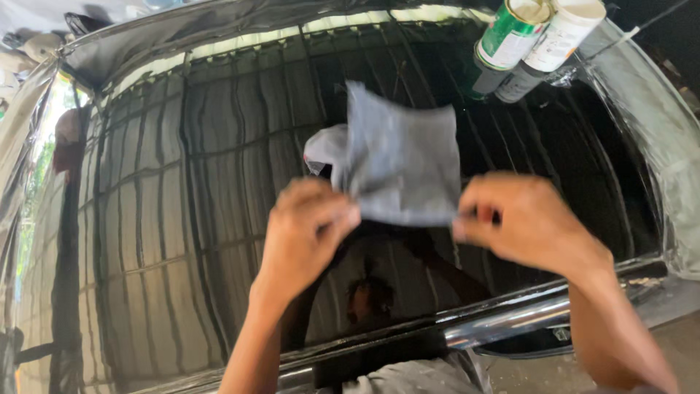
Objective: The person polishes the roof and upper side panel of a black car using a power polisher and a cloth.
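- The left hand (302,226) pinches the lower left corner of a grey cloth (401,164) between thumb and fingers, so this hand is closed on the fabric.
- The right hand (521,222) pinches the lower right corner in the same way, also closed on the cloth.
- Because both hands grip only the bottom edge and pull a little apart, the cloth is stretched flat between them and stands upward, as if it is being opened or folded.
- The cloth is in the air, in front of the glossy black car surface (219,219); I cannot tell if its upper part touches the surface.
- Behind the cloth a white piece (324,149) shows at its left side; it is mostly hidden, so I cannot say what it is.
- Two spray cans, a green one (510,33) and a white one (561,33), stand side by side on the car near the top right, well apart from the hands. They seem to be put there to stay within reach.
- A chrome trim strip (510,321) runs below the right hand, and the dark surface reflects a roof grid and the person.
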